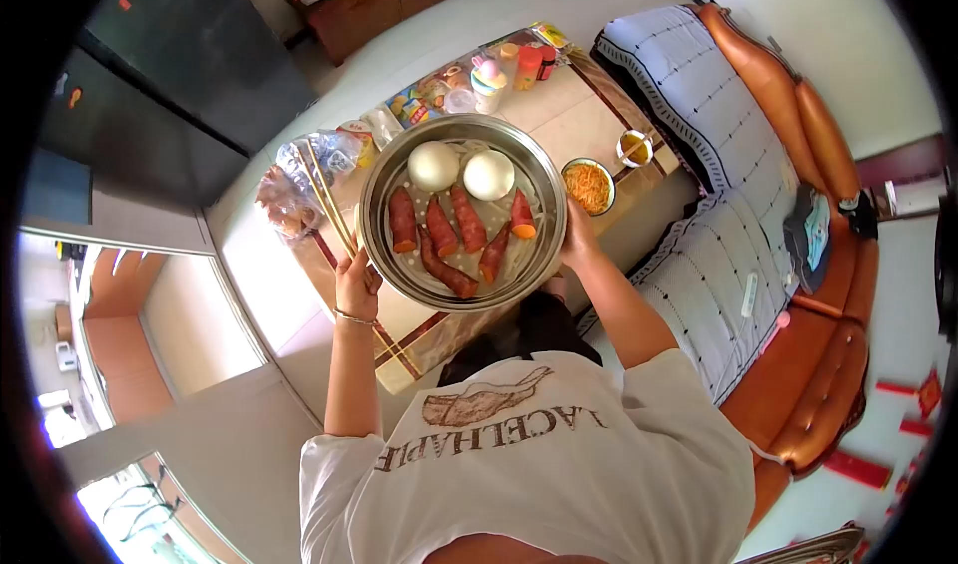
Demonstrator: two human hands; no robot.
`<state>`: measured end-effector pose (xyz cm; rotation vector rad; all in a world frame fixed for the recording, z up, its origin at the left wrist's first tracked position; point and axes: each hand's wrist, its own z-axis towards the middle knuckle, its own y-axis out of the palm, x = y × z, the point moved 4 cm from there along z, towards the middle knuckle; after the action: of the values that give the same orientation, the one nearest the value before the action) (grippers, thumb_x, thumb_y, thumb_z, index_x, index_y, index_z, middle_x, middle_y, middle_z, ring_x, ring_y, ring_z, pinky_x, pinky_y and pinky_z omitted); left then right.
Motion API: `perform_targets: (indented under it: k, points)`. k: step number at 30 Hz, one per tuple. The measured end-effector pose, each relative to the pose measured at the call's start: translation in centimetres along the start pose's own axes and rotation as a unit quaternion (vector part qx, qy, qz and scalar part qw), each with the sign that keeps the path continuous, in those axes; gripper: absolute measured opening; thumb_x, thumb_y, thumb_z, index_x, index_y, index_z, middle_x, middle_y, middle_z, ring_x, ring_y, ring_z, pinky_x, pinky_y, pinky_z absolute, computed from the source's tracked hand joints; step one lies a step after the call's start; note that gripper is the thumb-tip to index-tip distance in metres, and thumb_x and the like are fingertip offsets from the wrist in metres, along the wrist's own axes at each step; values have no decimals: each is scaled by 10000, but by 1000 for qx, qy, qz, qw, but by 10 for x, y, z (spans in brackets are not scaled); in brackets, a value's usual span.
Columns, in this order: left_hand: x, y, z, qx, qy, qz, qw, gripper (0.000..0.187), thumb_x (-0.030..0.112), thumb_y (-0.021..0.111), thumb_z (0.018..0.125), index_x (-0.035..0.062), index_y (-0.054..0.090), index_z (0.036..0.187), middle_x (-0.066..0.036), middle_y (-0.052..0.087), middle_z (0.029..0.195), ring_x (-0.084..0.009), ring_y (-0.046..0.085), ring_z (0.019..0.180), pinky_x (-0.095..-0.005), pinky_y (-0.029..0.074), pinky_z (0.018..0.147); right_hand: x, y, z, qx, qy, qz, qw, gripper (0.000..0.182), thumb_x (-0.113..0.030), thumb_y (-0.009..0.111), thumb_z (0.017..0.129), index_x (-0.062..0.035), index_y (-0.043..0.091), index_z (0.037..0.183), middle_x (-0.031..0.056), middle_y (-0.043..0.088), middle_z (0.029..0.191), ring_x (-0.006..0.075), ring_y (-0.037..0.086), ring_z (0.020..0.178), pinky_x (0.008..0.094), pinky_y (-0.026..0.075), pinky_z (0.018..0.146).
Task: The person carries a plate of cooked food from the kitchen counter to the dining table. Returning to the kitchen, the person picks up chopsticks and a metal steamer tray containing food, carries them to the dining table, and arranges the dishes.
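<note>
Between both hands I hold a round metal steamer tray (546, 255) in front of my chest. My left hand (356, 286) is closed on its left side and also grips a pair of chopsticks (326, 193) pointing up and away. My right hand (576, 237) grips the opposite side, its fingers partly hidden by the rim. Inside, at the far side, sit two white steamed buns (433, 167). Several pieces of red-skinned sweet potato (467, 220) lie nearer to me, some with orange cut ends showing.
Below the tray stands a tiled table (544, 115). On it are a bowl of shredded orange food (588, 187), a small white bowl (634, 149) with a utensil, several jars (528, 67) and plastic bags (334, 153). A covered sofa (689, 255) is at the right, a dark refrigerator (190, 60) at the left.
</note>
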<state>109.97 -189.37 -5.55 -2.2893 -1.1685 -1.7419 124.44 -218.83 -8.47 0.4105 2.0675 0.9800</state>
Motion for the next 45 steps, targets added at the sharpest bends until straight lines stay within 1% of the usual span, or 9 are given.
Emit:
perform_targets:
  k: [3,8,15,19,24,32,34,37,45]
  points:
    - [-22,10,13,28,-29,-10,999,217,118,438,844,61,508,1041,26,527,647,-45,391,408,-159,288,330,-19,-33,38,-12,2,-30,999,370,-302,381,872,-18,482,1087,95,559,1005,181,558,864,336,471,763]
    - [-101,62,24,47,-8,-72,996,121,90,487,794,52,533,899,22,486,581,-50,373,402,-161,280,331,-67,-108,91,6,57,-81,995,331,-292,421,862,-42,493,1066,65,571,941,160,560,811,303,476,704]
    - [-190,115,59,147,-41,-64,986,127,177,501,826,76,548,887,41,486,544,-44,342,368,-175,280,340,-131,-167,143,-40,103,-156,982,372,-326,450,855,-36,479,1087,54,576,884,153,561,747,291,481,651]
    - [-219,133,98,130,-8,-57,990,73,154,500,816,95,523,851,48,459,583,-37,338,410,-173,254,354,-144,-194,181,-58,155,-166,972,394,-373,469,832,-35,508,1030,101,583,891,189,584,754,357,510,683]
    - [-253,138,127,135,-12,-120,984,27,85,501,806,105,510,822,54,450,597,-20,353,462,-161,246,359,-145,-210,222,-60,180,-143,971,365,-283,421,854,-8,485,1086,115,566,1000,211,558,900,351,452,818]
    - [-282,144,161,166,-17,-109,980,68,65,527,781,117,513,825,71,432,592,-16,346,472,-157,225,351,-126,-253,279,-86,211,-127,966,306,-214,430,832,-1,515,1035,113,575,982,214,560,887,346,448,808]
    - [-287,145,169,172,-21,-116,978,77,61,524,780,115,515,834,70,441,601,-17,351,477,-157,228,354,-125,-263,290,-34,191,-173,966,222,-210,414,852,-50,553,920,58,593,835,180,577,745,329,485,695]
    - [-314,126,184,153,-12,-122,981,136,102,464,815,129,519,937,32,572,750,-38,502,568,-152,298,386,-111,-289,319,-16,193,-153,969,211,-199,412,848,-51,550,910,63,594,822,189,582,729,341,493,693]
    - [-329,122,201,196,-19,-144,970,139,97,465,816,124,517,941,27,560,723,-50,478,524,-160,303,366,-91,-318,360,-41,183,-156,970,259,-192,381,849,-22,528,977,95,597,870,214,588,774,361,490,718]
